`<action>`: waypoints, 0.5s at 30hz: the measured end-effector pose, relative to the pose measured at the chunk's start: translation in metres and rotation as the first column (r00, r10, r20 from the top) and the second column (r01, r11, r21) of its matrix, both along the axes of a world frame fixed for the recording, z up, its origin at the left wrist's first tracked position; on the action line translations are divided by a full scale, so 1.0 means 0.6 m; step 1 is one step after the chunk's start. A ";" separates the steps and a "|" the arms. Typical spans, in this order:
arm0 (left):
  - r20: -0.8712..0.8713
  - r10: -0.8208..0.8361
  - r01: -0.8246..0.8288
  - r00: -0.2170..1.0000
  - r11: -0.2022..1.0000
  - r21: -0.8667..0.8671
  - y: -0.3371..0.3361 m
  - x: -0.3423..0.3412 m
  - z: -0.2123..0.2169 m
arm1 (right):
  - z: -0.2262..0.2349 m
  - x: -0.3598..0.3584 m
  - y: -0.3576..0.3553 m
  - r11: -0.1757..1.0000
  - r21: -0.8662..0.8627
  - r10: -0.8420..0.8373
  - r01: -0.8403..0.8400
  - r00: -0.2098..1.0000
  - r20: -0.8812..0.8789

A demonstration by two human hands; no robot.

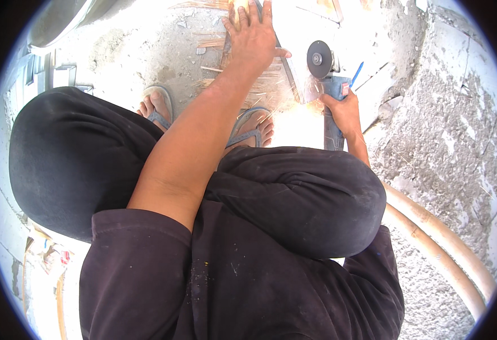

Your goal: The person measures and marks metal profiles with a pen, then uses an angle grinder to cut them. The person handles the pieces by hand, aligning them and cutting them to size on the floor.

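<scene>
The hands: left hand [252,35] spread flat on bamboo strip [226,54], right hand [343,111] gripping angle grinder [329,85].

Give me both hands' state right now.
Left hand: open, flat, pressing on the bamboo piece.
Right hand: closed around the angle grinder.

Two bamboo poles [441,241] lie on rough concrete ground [452,130] (flip-flops [248,127] nearby).
</scene>
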State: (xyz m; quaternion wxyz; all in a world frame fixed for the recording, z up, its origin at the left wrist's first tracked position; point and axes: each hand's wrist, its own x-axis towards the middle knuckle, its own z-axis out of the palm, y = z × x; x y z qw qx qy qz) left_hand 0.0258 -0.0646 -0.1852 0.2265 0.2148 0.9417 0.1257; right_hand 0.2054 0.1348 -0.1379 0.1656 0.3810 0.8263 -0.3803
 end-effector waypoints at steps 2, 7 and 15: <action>-0.009 -0.036 0.036 0.999 0.999 -0.002 -0.002 0.001 -0.010 | -0.007 0.006 0.004 0.998 -0.054 -0.022 0.020 0.999 -0.031; 0.096 -0.023 0.024 0.995 1.000 -0.010 0.000 -0.008 0.016 | 0.009 -0.014 -0.001 0.997 -0.069 -0.037 0.039 0.999 0.032; 0.032 -0.010 0.008 0.999 0.999 0.049 -0.010 0.001 0.023 | -0.004 -0.012 0.005 0.999 -0.045 -0.013 0.012 0.999 -0.035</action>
